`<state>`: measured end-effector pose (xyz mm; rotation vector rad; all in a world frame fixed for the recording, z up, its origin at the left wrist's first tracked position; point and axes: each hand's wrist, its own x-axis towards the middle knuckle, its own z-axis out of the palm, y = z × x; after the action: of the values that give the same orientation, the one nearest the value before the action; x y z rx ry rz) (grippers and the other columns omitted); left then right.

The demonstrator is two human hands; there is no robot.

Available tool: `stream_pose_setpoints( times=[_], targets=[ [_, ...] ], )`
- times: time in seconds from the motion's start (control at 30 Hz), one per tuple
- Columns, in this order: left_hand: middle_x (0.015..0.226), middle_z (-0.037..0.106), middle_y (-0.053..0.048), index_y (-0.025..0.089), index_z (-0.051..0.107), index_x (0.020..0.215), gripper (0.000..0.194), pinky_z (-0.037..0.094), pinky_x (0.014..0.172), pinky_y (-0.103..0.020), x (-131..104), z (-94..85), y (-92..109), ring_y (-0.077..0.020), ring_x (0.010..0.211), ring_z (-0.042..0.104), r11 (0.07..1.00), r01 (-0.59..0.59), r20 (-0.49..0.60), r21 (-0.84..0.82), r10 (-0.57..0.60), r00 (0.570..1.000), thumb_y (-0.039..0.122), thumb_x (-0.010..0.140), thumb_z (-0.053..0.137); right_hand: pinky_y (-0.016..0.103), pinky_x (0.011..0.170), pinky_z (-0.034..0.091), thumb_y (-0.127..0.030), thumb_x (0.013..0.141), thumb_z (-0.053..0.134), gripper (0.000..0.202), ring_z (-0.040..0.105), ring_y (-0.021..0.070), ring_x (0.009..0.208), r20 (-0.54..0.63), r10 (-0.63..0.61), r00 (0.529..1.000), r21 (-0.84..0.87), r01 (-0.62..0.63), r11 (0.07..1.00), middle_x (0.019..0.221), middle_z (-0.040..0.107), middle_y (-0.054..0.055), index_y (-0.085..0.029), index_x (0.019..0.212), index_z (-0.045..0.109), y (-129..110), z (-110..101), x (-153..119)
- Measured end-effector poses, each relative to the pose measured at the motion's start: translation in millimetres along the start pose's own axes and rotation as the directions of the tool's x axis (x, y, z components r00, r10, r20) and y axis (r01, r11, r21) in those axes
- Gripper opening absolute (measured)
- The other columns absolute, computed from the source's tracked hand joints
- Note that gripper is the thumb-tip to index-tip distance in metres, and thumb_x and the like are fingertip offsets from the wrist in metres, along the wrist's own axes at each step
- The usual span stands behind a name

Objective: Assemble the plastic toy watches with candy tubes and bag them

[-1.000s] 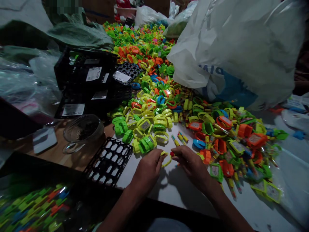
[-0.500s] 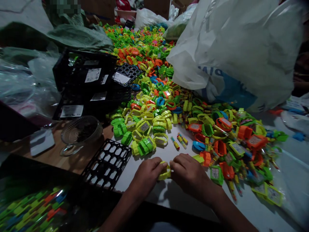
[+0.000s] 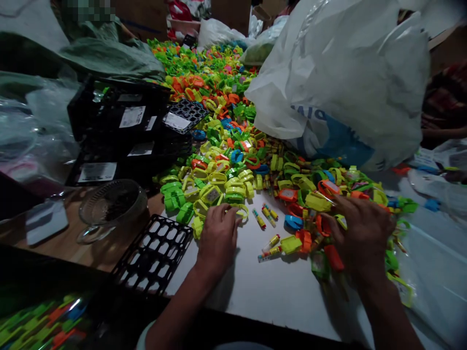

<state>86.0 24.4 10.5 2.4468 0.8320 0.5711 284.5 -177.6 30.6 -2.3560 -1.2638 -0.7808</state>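
My left hand (image 3: 219, 236) is over the near edge of the yellow and green plastic watches (image 3: 211, 194), its fingers curled down on them; what they hold, if anything, is hidden. My right hand (image 3: 361, 233) reaches over the mixed pile on the right, and its thumb and fingers are around a yellow watch (image 3: 318, 201). Below its fingers lies an orange watch (image 3: 333, 257). Between the hands, a yellow-green watch (image 3: 291, 244) and small candy-filled tubes (image 3: 270, 253) lie on the white tabletop (image 3: 251, 287).
A black lattice tray (image 3: 153, 253) lies left of my left hand, with a glass cup (image 3: 113, 204) beyond it. Black crates (image 3: 120, 131) stand farther back. A large white bag (image 3: 343, 82) rises behind the right pile. Many more watches spread toward the back.
My hands have moved apart from the yellow watch they held together. The left went to the yellow-green watches, the right to the right pile. A yellow-green watch and tubes now show between them.
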Motion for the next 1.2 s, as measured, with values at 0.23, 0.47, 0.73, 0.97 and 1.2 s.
stream_pose_setpoints(
  times=[0.23, 0.47, 0.73, 0.97, 1.2],
  targets=[
    [0.114, 0.06, -0.011, 0.019, 0.066, 0.089, 0.015, 0.042, 0.094, -0.046, 13, 19.2, -14, -0.0299, 0.111, 0.045, 0.969, -0.121, 0.033, 0.216, 0.117, 0.993, 0.016, 0.086, 0.052, 0.036, 0.085, 0.039, -0.016, 0.088, 0.056, 0.027, 0.051, 0.0234, 0.101, 0.418, -0.47, 0.778, 0.29, 0.375, 0.88, 0.113, 0.061, 0.009, -0.023, 0.114, 0.06, -63, 60, 11],
    [0.111, 0.06, -0.008, 0.022, 0.066, 0.09, 0.012, 0.042, 0.092, -0.047, 1, 8.1, -15, -0.0266, 0.108, 0.046, 0.982, -0.183, 0.013, 0.034, 0.183, 0.983, 0.017, 0.085, 0.055, 0.031, 0.077, 0.035, -0.021, 0.088, 0.059, 0.009, 0.048, 0.0175, 0.087, 0.437, -0.599, 0.671, 0.432, 0.428, 0.794, 0.095, 0.057, 0.004, -0.022, 0.097, 0.06, -70, 72, 18],
    [0.104, 0.06, -0.005, 0.022, 0.063, 0.091, 0.008, 0.042, 0.092, -0.037, -12, -5.7, -16, -0.0199, 0.102, 0.052, 0.95, -0.101, -0.022, -0.295, 0.099, 0.995, 0.021, 0.086, 0.057, 0.032, 0.081, 0.038, -0.017, 0.088, 0.059, 0.017, 0.049, 0.0178, 0.09, 0.412, -0.608, 0.678, 0.498, 0.391, 0.774, 0.101, 0.057, 0.004, -0.023, 0.103, 0.059, -80, 70, 14],
    [0.106, 0.059, -0.004, 0.021, 0.063, 0.086, 0.008, 0.038, 0.097, -0.032, -20, -27.3, -17, -0.0187, 0.108, 0.053, 0.799, 0.161, 0.039, -0.58, -0.17, 0.985, 0.028, 0.084, 0.061, 0.035, 0.08, 0.04, -0.023, 0.084, 0.064, 0.025, 0.05, 0.0199, 0.092, 0.429, -0.681, 0.594, 0.541, 0.434, 0.72, 0.102, 0.058, 0.006, -0.021, 0.108, 0.057, -109, 51, 13],
    [0.087, 0.061, 0.001, 0.018, 0.059, 0.094, 0.019, 0.043, 0.077, -0.024, -25, -33.1, -22, -0.0129, 0.083, 0.054, 0.36, 0.402, 0.282, -0.842, -0.342, 0.897, 0.035, 0.084, 0.061, 0.029, 0.072, 0.041, -0.018, 0.094, 0.048, 0.017, 0.049, 0.0161, 0.084, 0.311, -0.731, 0.608, 0.664, 0.411, 0.625, 0.091, 0.058, 0.003, -0.023, 0.106, 0.058, -135, 52, -17]
  ],
)
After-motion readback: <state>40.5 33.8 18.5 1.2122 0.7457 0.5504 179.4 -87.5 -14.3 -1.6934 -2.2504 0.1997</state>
